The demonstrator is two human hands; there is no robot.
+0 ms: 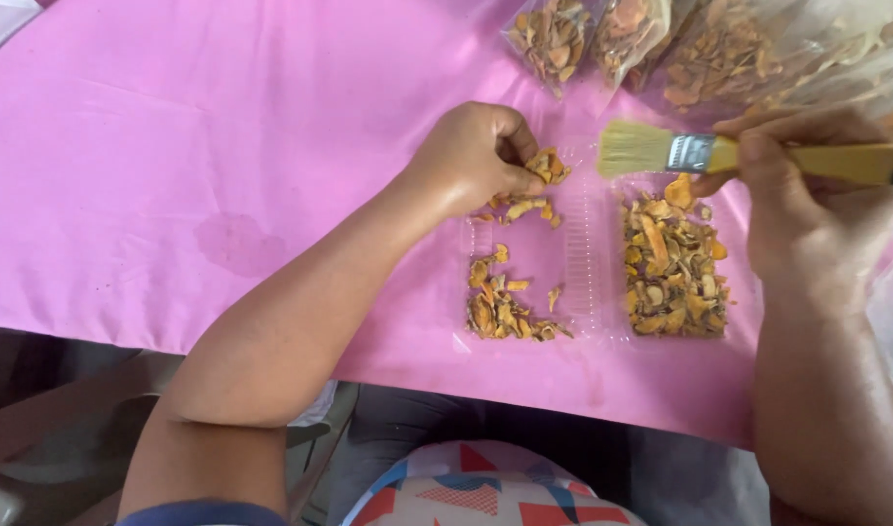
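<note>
Head view: the left hand (478, 156) pinches dried orange-brown slices (547, 168) above the open clear plastic clamshell tray (585, 263) on the pink-covered table (174, 175). The right hand (797, 195) grips a yellow-handled flat paintbrush (719, 154), bristles over the tray's right half.

bare forearms, dark blue sleeve (201, 513)

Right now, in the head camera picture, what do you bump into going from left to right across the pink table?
Pink cloth → left hand pinching dried pieces → brush bristles → right hand on the brush handle.
</note>
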